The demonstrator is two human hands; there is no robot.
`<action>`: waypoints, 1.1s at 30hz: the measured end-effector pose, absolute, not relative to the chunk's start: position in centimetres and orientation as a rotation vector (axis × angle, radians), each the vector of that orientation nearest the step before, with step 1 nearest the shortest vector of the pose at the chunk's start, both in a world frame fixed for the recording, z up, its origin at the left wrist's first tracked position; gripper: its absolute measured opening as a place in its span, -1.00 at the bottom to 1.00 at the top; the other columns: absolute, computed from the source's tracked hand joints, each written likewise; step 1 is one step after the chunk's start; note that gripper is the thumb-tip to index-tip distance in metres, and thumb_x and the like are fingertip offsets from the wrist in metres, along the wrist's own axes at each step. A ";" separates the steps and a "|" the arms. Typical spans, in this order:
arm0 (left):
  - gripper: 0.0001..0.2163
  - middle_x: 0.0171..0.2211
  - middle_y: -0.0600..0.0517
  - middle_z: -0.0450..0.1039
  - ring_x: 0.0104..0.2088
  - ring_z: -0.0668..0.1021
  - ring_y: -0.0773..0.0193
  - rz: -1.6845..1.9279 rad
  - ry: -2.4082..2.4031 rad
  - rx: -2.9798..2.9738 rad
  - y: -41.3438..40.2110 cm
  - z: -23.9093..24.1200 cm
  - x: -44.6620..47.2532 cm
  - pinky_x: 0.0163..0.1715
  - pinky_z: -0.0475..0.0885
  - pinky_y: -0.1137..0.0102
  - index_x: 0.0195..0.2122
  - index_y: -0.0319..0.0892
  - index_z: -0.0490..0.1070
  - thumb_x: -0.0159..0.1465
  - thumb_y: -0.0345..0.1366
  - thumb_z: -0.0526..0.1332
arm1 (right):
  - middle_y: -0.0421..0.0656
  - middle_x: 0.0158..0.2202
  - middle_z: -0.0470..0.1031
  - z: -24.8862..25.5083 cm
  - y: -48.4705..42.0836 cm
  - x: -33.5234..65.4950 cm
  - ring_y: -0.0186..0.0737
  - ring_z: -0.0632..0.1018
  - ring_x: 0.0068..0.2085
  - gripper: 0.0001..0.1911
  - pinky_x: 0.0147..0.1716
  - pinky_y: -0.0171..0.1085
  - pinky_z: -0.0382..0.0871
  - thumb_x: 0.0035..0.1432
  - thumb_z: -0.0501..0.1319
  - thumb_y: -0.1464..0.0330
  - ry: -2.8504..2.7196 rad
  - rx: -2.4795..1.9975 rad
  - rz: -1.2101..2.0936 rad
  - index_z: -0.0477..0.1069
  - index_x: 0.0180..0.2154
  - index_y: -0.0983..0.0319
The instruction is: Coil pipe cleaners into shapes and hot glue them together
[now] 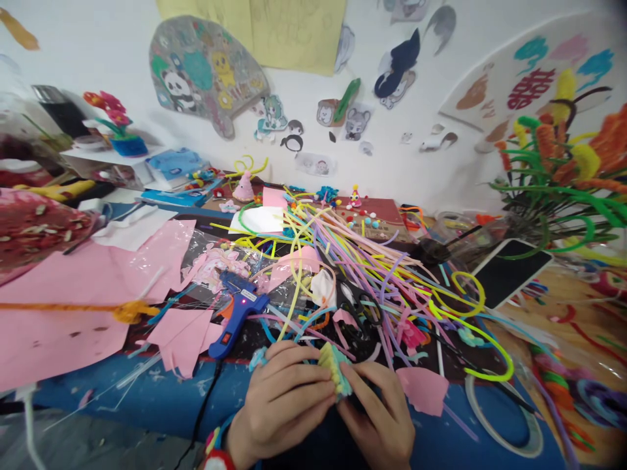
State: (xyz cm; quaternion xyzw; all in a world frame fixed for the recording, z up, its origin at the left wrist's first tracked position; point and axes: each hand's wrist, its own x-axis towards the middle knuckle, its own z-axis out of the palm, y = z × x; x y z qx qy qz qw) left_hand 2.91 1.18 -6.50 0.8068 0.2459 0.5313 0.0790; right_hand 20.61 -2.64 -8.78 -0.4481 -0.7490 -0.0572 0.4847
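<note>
My left hand (281, 401) and my right hand (379, 411) meet at the near edge of the table, fingers curled round a small coiled piece of yellow and teal pipe cleaner (336, 369). Both hands pinch it from either side. Just beyond them lies a blue hot glue gun (238, 313) with a lit red lamp, its black cord running down off the table. A pair of black scissors (357, 303) rests on a heap of loose coloured pipe cleaners (372, 261).
Pink paper sheets (73, 294) cover the left of the table. A dark phone (509, 271) lies at the right beside a bunch of pipe-cleaner flowers (563, 176). A tape ring (504, 418) sits near the front right. Paper cut-outs hang on the white wall.
</note>
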 end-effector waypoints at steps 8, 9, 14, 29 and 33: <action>-0.84 -0.38 0.03 0.63 -0.25 0.61 0.24 1.590 0.754 2.368 1.3 -6.5 3.2 -0.19 0.51 0.31 -0.26 -0.19 0.51 0.15 -0.53 0.30 | -0.09 -0.25 0.42 -8.8 -2.7 20.5 -0.22 0.47 -0.20 -0.68 -0.22 -0.24 0.41 0.18 0.21 0.61 -1.849 -1.096 -0.175 0.46 -0.03 0.31; -0.84 -0.39 0.03 0.63 -0.27 0.61 0.24 1.594 0.754 2.362 1.3 -6.4 3.2 -0.20 0.51 0.32 -0.26 -0.19 0.50 0.15 -0.54 0.30 | -0.09 -0.25 0.42 -8.8 -2.6 20.5 -0.23 0.47 -0.20 -0.68 -0.22 -0.24 0.41 0.18 0.20 0.62 -1.851 -1.099 -0.179 0.47 -0.03 0.32; -0.84 -0.40 0.04 0.63 -0.29 0.61 0.25 1.579 0.746 2.340 1.5 -6.1 3.4 -0.22 0.51 0.34 -0.29 -0.18 0.50 0.14 -0.54 0.30 | -0.09 -0.27 0.43 -8.9 -2.6 20.6 -0.23 0.48 -0.21 -0.68 -0.22 -0.25 0.41 0.17 0.20 0.63 -1.861 -1.102 -0.192 0.47 -0.05 0.32; -0.88 -0.35 0.01 0.64 -0.24 0.61 0.23 1.609 0.699 2.403 1.2 -6.1 2.9 -0.17 0.50 0.31 -0.25 -0.22 0.53 0.18 -0.47 0.30 | -0.10 -0.27 0.47 -8.3 -2.4 20.5 -0.24 0.50 -0.23 -0.73 -0.24 -0.27 0.42 0.19 0.22 0.55 -1.793 -1.048 -0.180 0.47 -0.06 0.30; -0.85 -0.37 0.04 0.64 -0.25 0.61 0.24 1.583 0.710 2.385 1.4 -6.1 2.9 -0.17 0.50 0.33 -0.26 -0.20 0.53 0.14 -0.50 0.32 | -0.09 -0.26 0.46 -8.4 -2.5 20.6 -0.24 0.49 -0.22 -0.75 -0.23 -0.27 0.42 0.18 0.22 0.59 -1.808 -1.053 -0.183 0.48 -0.09 0.33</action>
